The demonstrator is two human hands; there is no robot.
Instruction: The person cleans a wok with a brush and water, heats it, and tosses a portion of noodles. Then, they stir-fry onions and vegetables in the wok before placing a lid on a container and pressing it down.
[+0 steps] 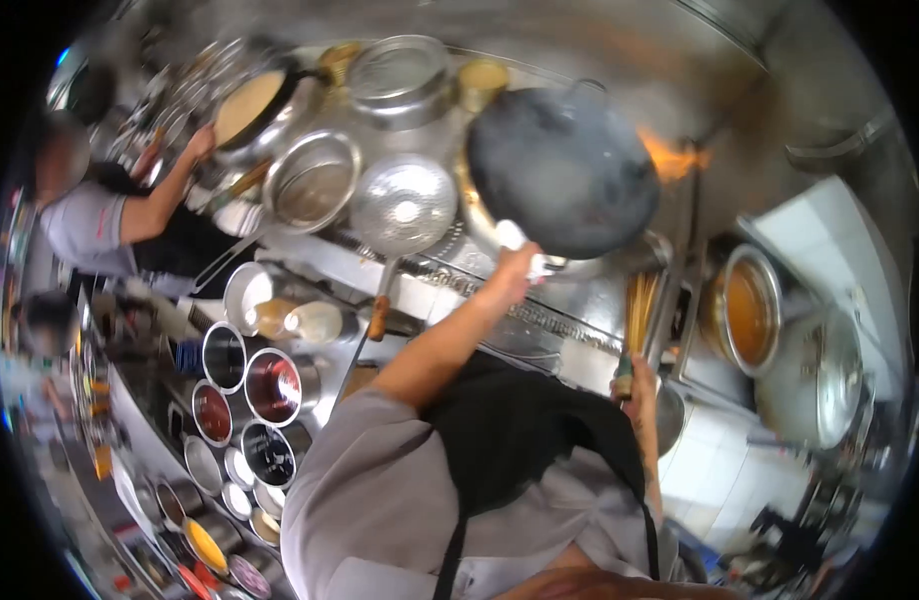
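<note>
The right hand (640, 392) is closed around the handle of a bamboo whisk (641, 318), bristles directed away from the body. The left hand (519, 272) is clamped, through a white cloth (520, 243), on the near rim of the wok (565, 172), which is tilted above the stove (555, 318); a perforated skimmer (404, 208) lies to its left, and a flame (672, 157) burns beyond its right side.

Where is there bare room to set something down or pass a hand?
Bare steel shows between the wok and the slotted strip, left of the bamboo brush; floor tiles beside the right hand also look open. It is crowded around the sauce pots and perforated ladle.
</note>
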